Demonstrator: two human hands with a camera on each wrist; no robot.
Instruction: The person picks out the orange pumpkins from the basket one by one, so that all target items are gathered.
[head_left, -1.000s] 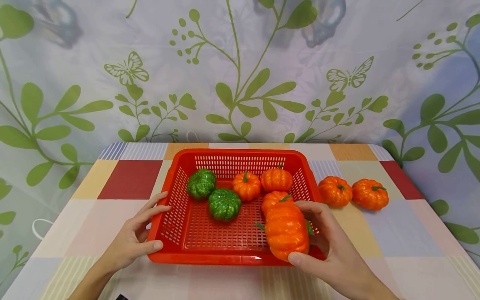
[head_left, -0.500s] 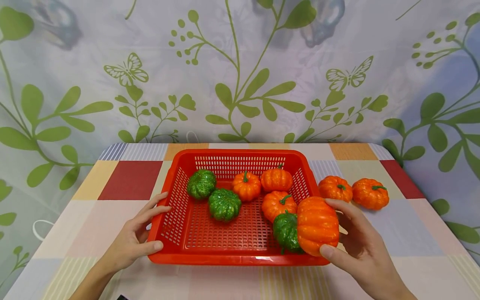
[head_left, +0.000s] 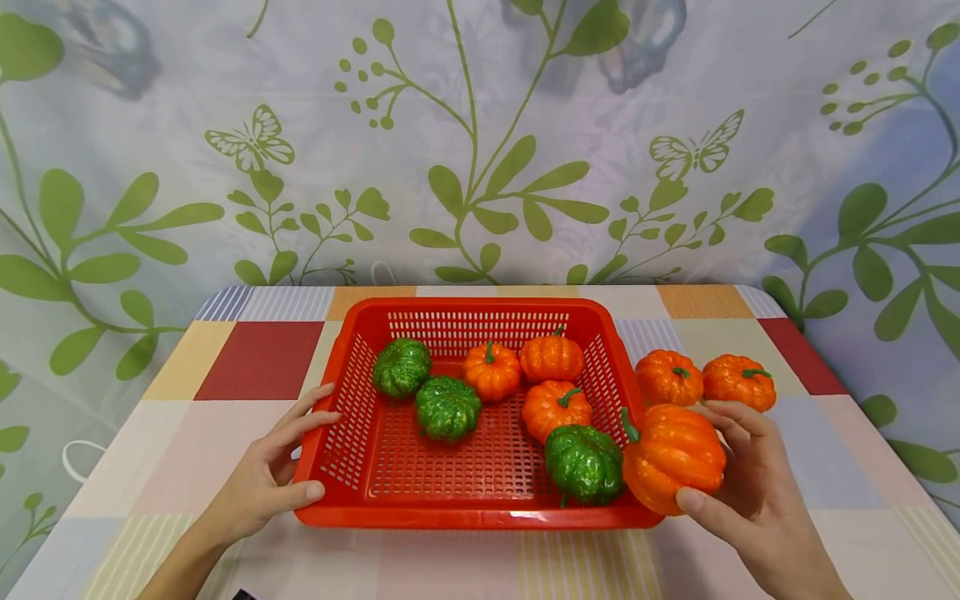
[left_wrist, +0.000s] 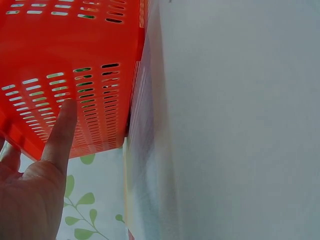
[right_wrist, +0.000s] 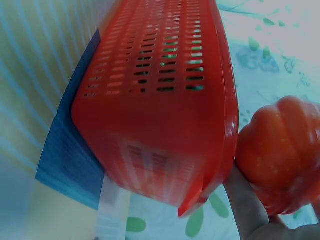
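Note:
A red plastic basket (head_left: 480, 517) holds green artificial pumpkins (head_left: 448, 408) at its left and right, and orange ones (head_left: 491, 371) in between. My left hand (head_left: 266, 475) grips its left rim; in the left wrist view, one straight finger (left_wrist: 62, 130) lies on the slotted outer wall. My right hand (head_left: 757, 492) holds an orange artificial pumpkin (head_left: 675, 458) with thumb and fingers, beside the basket's near right corner. Its green stem tilts left. The right wrist view shows this pumpkin (right_wrist: 282, 150) apart from the table, next to the basket's outer side (right_wrist: 150, 110).
Two more orange pumpkins (head_left: 738, 382) sit on the checked tablecloth (head_left: 795, 467), right of the basket. A leaf-patterned curtain (head_left: 480, 150) hangs behind the table. A small dark object (head_left: 243, 594) shows at the bottom edge.
My right hand has carried the orange pumpkin rightward from over the basket to outside its right rim, turning it. A green pumpkin at the basket's near right corner has come into view. My left hand stays put.

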